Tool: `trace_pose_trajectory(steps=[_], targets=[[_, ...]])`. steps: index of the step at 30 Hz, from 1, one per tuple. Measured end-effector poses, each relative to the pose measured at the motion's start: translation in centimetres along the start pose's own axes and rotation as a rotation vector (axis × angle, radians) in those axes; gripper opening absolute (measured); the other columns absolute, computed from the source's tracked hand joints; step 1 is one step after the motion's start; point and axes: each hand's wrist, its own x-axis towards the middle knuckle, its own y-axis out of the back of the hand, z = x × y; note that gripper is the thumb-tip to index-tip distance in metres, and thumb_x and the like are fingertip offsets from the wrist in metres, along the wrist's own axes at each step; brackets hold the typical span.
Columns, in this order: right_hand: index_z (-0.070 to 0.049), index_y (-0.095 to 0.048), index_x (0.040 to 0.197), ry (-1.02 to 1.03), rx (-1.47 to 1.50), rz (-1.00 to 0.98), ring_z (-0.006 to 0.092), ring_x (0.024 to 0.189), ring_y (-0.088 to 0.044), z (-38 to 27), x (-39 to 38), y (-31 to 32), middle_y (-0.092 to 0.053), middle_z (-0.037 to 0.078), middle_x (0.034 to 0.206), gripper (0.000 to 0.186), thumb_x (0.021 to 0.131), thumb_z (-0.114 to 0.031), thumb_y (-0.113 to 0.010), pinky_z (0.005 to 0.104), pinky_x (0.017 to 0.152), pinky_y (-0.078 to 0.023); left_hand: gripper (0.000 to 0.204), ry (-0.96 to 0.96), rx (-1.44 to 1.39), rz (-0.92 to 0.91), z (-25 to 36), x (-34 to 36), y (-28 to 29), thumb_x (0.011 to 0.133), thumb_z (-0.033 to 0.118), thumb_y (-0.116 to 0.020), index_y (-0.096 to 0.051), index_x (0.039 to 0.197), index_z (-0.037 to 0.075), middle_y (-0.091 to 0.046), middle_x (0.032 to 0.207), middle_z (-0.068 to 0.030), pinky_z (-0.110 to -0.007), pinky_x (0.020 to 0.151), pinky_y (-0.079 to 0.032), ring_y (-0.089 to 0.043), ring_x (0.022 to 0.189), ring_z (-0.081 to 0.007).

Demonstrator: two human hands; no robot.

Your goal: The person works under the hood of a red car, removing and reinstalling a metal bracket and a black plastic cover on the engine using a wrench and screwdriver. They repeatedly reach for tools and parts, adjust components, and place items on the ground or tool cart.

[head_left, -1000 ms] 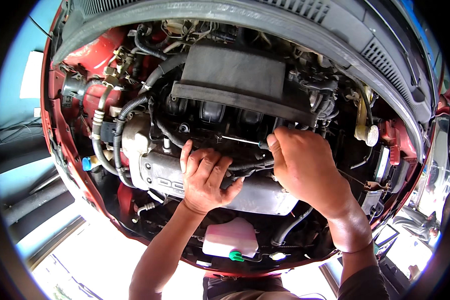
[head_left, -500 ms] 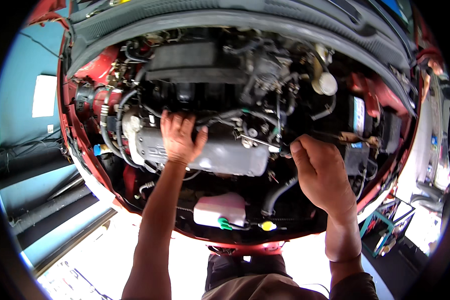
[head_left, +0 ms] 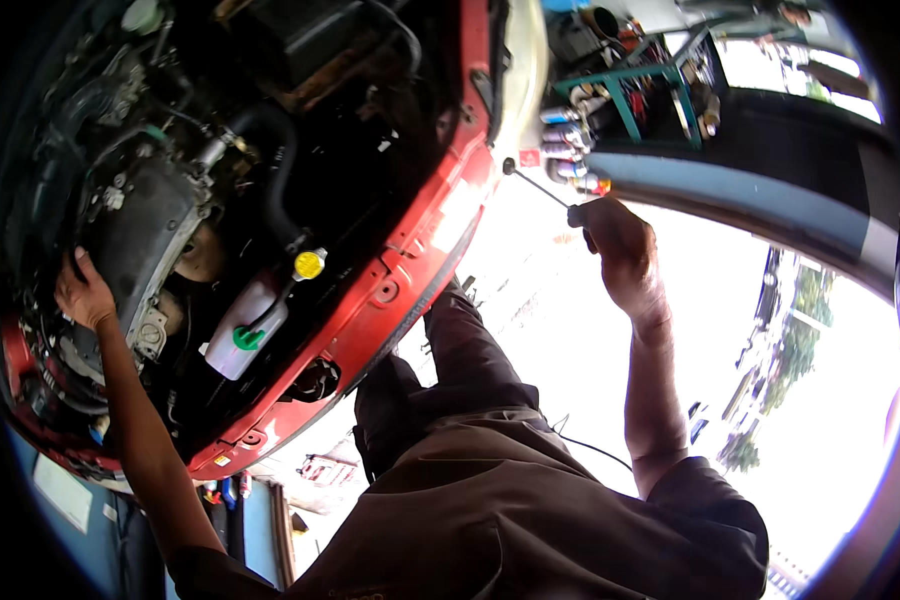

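My right hand is out to the right of the car, beyond the front bumper, with its fingers closed round the handle of a ratchet. The ratchet's thin shank points up and left from my fist and ends in a small dark round head. At the far left my left hand rests against the grey engine cover, thumb apart from the fingers. Part of its fingers are lost in the dark edge of the picture, and I see nothing held in it.
A pale pink fluid reservoir with a green cap sits behind the red front panel. A yellow cap and a black hose lie near it. Beyond the car, a teal-framed cart stands by several spray cans.
The view has swung to the right. My right hand has drawn the ratchet out of the engine bay, past the car's front. My left hand stays on the engine cover.
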Motion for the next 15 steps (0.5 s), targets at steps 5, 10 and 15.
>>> trace_pose_trajectory(steps=[5,10,15], targets=[[0.000,-0.069,0.094,-0.317,0.224,0.234,0.0116,0.062,-0.048,14.5,-16.3,-2.2,-0.058,0.005,0.075,0.022,0.098,-0.010,-0.049,0.0280,0.058,-0.041,0.066,0.018,0.167,0.004,-1.4,1.8,-1.2,0.100,0.063,-0.040,-0.067,0.129,0.010,-0.068,0.124,-0.0164,-0.048,0.100,-0.046,-0.063,0.114,-0.0369],[-0.004,-0.071,0.089,-0.898,0.285,0.278,0.0123,0.060,-0.049,24.6,-32.6,-9.3,-0.055,0.002,0.066,0.031,0.098,-0.023,-0.048,0.0312,0.057,-0.040,0.071,0.230,0.025,-0.044,5.2,-1.9,2.9,0.100,0.063,-0.035,-0.054,0.144,0.011,-0.059,0.138,-0.0188,-0.052,0.108,-0.040,-0.053,0.128,-0.0398],[-0.002,-0.071,0.091,-1.129,0.297,0.211,0.0191,0.068,-0.058,29.7,-42.0,-19.9,-0.062,0.008,0.072,0.036,0.100,-0.029,-0.049,0.0359,0.063,-0.045,0.052,-0.148,-0.397,-0.095,14.4,-7.2,11.1,0.104,0.032,-0.048,-0.050,0.140,-0.006,-0.052,0.139,-0.0300,-0.048,0.109,-0.038,-0.052,0.127,-0.0431]])
